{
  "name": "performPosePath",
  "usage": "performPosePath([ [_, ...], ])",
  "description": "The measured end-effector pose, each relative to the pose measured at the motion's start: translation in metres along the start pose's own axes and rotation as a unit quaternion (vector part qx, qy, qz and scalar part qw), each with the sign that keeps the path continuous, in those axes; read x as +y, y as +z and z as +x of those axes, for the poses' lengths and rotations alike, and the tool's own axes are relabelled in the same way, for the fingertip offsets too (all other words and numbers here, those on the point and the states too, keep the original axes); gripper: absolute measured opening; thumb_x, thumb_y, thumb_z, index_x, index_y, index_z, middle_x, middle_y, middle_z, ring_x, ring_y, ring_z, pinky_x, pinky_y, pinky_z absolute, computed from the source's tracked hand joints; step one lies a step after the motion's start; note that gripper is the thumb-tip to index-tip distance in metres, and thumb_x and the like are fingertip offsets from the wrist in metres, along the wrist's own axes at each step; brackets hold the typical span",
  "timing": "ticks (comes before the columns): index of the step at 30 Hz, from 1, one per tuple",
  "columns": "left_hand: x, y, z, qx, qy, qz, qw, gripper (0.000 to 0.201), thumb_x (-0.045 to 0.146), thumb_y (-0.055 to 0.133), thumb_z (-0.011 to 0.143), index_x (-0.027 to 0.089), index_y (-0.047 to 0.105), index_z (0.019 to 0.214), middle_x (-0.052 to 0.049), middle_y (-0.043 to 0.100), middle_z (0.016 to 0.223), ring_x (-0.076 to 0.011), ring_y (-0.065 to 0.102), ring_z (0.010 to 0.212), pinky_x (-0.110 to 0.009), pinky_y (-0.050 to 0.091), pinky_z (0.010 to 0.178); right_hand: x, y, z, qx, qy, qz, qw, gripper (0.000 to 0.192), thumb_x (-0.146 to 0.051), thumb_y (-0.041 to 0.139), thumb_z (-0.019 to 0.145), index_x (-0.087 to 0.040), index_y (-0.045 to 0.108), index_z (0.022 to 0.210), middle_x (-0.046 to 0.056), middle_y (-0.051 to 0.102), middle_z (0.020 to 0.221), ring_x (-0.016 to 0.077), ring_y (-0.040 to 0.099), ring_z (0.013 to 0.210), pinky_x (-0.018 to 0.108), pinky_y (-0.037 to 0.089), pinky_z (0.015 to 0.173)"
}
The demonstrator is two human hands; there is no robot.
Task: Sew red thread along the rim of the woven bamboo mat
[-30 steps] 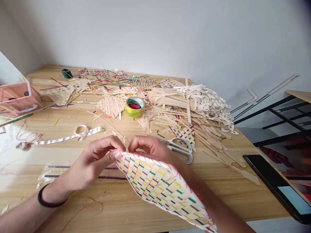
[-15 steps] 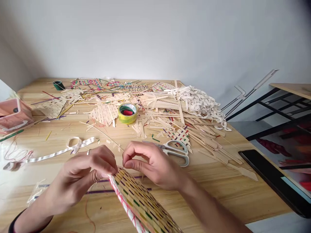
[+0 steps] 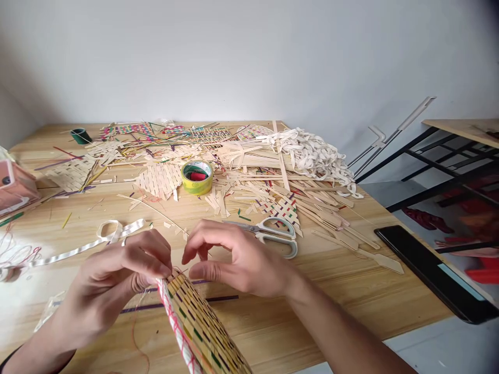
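My left hand [image 3: 117,275] pinches the upper end of a woven bamboo-strip piece [image 3: 206,322]. White edging tape [image 3: 176,324], crossed by red stitching, runs along the near-left border of the weave. Pale and greenish strips with dark and green flecks make up its surface, and the lower end leaves the picture. Just right of that end is my right hand [image 3: 237,257], thumb and fingers apart, with nothing visible between them. A loose red thread [image 3: 136,340] dangles below my left hand. Beyond the right hand lie grey-handled scissors [image 3: 278,234].
A roll of clear tape [image 3: 197,184] stands mid-table among bamboo scraps [image 3: 159,179]. White ribbon [image 3: 83,252] lies at left, near a pink box [image 3: 15,189]. A white tape heap [image 3: 312,156] is at back right. A black phone-like device [image 3: 432,270] lies on the right edge.
My right hand's fingers have opened wider and drawn slightly away from the weave's end. My left hand keeps its pinch. The whole view has shifted, so things appear further left.
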State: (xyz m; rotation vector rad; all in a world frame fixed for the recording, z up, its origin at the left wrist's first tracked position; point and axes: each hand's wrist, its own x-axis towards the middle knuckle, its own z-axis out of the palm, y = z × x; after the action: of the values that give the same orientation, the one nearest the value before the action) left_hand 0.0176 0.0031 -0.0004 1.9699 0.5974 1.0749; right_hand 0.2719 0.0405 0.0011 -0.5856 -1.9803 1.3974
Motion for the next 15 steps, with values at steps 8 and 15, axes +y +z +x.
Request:
performPosePath([
  [8, 0.000, 0.000, -0.004, 0.000, -0.024, -0.001, 1.000, 0.018, 0.023, 0.054, 0.111, 0.027, 0.071, 0.108, -0.004, 0.061, 0.096, -0.0164, 0.064, 0.088, -0.029, 0.057, 0.073, 0.014, 0.015, 0.003, 0.000, -0.037, 0.037, 0.999, 0.013, -0.028, 0.086, 0.091, -0.017, 0.080, 0.094, 0.001, 0.064, 0.100, 0.0097, 0.062, 0.086, 0.022, 0.054, 0.081],
  [15, 0.001, -0.001, -0.003, 0.005, -0.024, -0.017, 1.000, 0.011, 0.025, 0.059, 0.108, 0.026, 0.069, 0.105, -0.003, 0.058, 0.091, -0.0167, 0.060, 0.084, -0.030, 0.056, 0.072, 0.006, 0.006, 0.002, 0.015, -0.041, 0.011, 0.999, 0.010, -0.023, 0.084, 0.092, -0.017, 0.077, 0.091, 0.001, 0.065, 0.098, 0.0112, 0.063, 0.088, 0.027, 0.051, 0.086],
])
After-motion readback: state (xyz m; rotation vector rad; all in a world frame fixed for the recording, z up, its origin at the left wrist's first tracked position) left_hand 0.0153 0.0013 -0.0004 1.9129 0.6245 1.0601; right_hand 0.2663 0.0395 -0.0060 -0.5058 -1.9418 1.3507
